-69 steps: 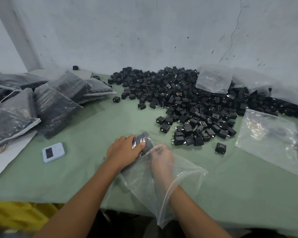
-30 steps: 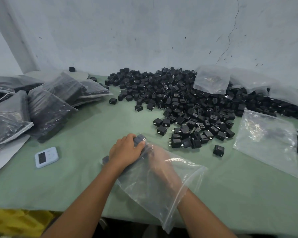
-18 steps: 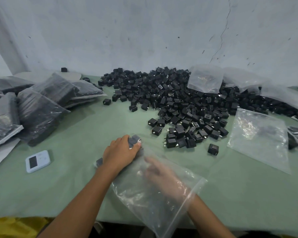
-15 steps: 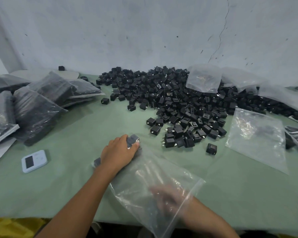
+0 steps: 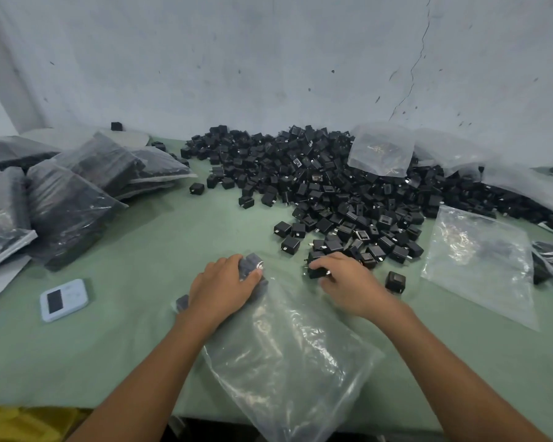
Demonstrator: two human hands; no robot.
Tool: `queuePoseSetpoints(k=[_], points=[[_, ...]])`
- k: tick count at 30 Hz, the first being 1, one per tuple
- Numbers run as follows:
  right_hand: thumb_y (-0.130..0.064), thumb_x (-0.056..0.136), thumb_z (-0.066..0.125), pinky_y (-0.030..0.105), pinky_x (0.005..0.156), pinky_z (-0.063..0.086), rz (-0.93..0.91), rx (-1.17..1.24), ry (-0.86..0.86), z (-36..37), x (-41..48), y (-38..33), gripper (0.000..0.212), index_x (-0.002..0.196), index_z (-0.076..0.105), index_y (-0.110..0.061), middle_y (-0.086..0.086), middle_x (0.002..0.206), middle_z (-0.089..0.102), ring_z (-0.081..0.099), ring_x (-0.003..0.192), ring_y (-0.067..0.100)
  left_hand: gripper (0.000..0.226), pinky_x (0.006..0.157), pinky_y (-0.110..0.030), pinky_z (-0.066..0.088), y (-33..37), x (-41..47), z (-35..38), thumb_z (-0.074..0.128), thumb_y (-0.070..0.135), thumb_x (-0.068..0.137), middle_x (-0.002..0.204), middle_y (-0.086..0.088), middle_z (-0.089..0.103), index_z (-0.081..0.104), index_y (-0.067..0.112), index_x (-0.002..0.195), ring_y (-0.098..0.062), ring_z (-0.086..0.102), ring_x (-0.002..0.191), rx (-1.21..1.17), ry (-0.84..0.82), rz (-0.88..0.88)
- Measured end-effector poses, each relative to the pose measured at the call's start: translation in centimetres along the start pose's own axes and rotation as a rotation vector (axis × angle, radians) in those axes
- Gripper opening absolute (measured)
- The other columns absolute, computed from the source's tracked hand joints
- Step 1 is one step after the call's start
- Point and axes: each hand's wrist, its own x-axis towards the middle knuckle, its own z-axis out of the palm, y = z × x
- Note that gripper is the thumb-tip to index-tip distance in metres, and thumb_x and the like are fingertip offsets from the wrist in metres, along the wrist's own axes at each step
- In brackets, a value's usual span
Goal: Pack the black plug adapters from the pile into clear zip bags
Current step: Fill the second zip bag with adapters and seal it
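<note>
A big pile of black plug adapters (image 5: 332, 183) covers the back middle of the green table (image 5: 141, 250). A clear zip bag (image 5: 288, 355) lies in front of me, its open mouth hanging over the near edge. My left hand (image 5: 224, 288) presses on the bag's far closed end, where a few adapters (image 5: 249, 266) sit inside. My right hand (image 5: 345, 282) is outside the bag at the pile's near edge, fingers curled round a black adapter (image 5: 316, 272).
Several filled bags (image 5: 71, 199) are stacked at the left. Empty clear bags lie at the right (image 5: 479, 263) and on the pile (image 5: 380, 151). A small white-blue device (image 5: 64, 299) sits left of my hand. A single adapter (image 5: 395, 280) lies right of my right hand.
My right hand has come out of the clear bag and moved forward to the pile's edge, where it now holds an adapter. My left hand stays on the bag's closed end.
</note>
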Motion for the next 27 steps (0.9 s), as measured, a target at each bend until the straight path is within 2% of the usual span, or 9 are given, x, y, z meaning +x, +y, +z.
queuePoseSetpoints(k=[3, 7, 10, 13, 15, 18, 21, 24, 27], points=[[-0.022, 0.1, 0.051, 0.041, 0.096, 0.047, 0.047, -0.157, 0.041, 2.2, 2.0, 0.0, 0.046, 0.144, 0.04, -0.029, -0.002, 0.14, 0.041, 0.043, 0.124, 0.024, 0.042, 0.077, -0.037, 0.035, 0.0, -0.2, 0.2, 0.037, 0.069, 0.093, 0.11, 0.006, 0.06, 0.052, 0.031, 0.104, -0.022, 0.052, 0.106, 0.022, 0.029, 0.0], [-0.027, 0.098, 0.059, 0.039, 0.093, 0.048, 0.091, -0.155, 0.095, 3.0, 2.5, 0.8, 0.04, 0.136, 0.045, -0.022, 0.001, 0.13, 0.042, 0.045, 0.117, 0.022, 0.047, 0.084, -0.038, 0.037, 0.0, -0.2, 0.5, 0.037, 0.067, 0.094, 0.118, 0.003, 0.06, 0.054, 0.03, 0.118, -0.022, 0.052, 0.111, 0.025, 0.04, 0.007], [-0.03, 0.097, 0.061, 0.032, 0.09, 0.047, 0.075, -0.029, 0.102, 2.5, 1.6, 1.2, 0.032, 0.126, 0.048, -0.027, -0.004, 0.122, 0.046, 0.048, 0.107, 0.016, 0.048, 0.084, -0.038, 0.038, 0.0, -0.1, 0.4, 0.037, 0.067, 0.094, 0.119, 0.004, 0.06, 0.054, 0.03, 0.118, -0.022, 0.051, 0.111, 0.027, 0.039, 0.005], [-0.034, 0.098, 0.059, 0.027, 0.072, 0.049, 0.127, 0.301, 0.129, 1.2, -0.9, 1.1, 0.019, 0.112, 0.047, -0.032, -0.011, 0.107, 0.061, 0.06, 0.089, 0.011, 0.048, 0.081, -0.037, 0.036, 0.0, -0.1, 0.5, 0.036, 0.066, 0.094, 0.12, 0.004, 0.06, 0.054, 0.031, 0.12, -0.022, 0.051, 0.112, 0.026, 0.034, 0.005], [-0.031, 0.097, 0.061, 0.028, 0.072, 0.056, 0.156, 0.672, 0.145, 0.0, -3.6, 0.9, 0.012, 0.107, 0.054, -0.034, -0.009, 0.1, 0.069, 0.067, 0.089, 0.015, 0.047, 0.08, -0.036, 0.035, 0.0, -0.1, 0.5, 0.036, 0.066, 0.094, 0.12, 0.005, 0.06, 0.054, 0.031, 0.12, -0.021, 0.051, 0.111, 0.021, 0.03, 0.007], [-0.014, 0.097, 0.061, 0.031, 0.073, 0.06, 0.181, 0.949, 0.215, -1.5, -8.8, 1.2, 0.025, 0.106, 0.068, -0.035, -0.002, 0.097, 0.071, 0.071, 0.085, 0.018, 0.046, 0.079, -0.037, 0.037, -0.1, -0.1, 0.5, 0.036, 0.066, 0.094, 0.12, 0.006, 0.06, 0.054, 0.031, 0.118, -0.021, 0.052, 0.11, 0.03, 0.028, 0.01], [0.002, 0.093, 0.059, 0.027, 0.056, 0.055, 0.272, 1.127, 0.311, -1.8, -14.8, 2.4, 0.032, 0.112, 0.069, -0.021, 0.012, 0.088, 0.071, 0.065, 0.067, 0.026, 0.046, 0.079, -0.037, 0.038, -0.1, -0.1, 0.4, 0.035, 0.066, 0.094, 0.118, 0.006, 0.061, 0.055, 0.031, 0.117, -0.021, 0.053, 0.108, 0.039, 0.031, 0.018], [-0.003, 0.077, 0.069, 0.027, 0.043, 0.047, 0.44, 1.271, 0.131, -1.0, -20.3, 3.5, 0.033, 0.11, 0.07, -0.006, 0.026, 0.075, 0.066, 0.054, 0.051, 0.028, 0.044, 0.077, -0.037, 0.037, 0.0, -0.1, 0.5, 0.035, 0.066, 0.094, 0.116, 0.005, 0.062, 0.055, 0.031, 0.114, -0.021, 0.053, 0.105, 0.043, 0.027, 0.021], [-0.009, 0.063, 0.077, 0.022, 0.046, 0.045, 0.522, 1.304, -0.176, 0.7, -22.1, 2.5, 0.051, 0.112, 0.071, 0.001, 0.028, 0.076, 0.064, 0.054, 0.052, 0.022, 0.043, 0.077, -0.038, 0.036, 0.0, -0.1, 0.4, 0.034, 0.065, 0.094, 0.115, 0.005, 0.061, 0.054, 0.032, 0.113, -0.02, 0.051, 0.104, 0.04, 0.014, 0.018]])
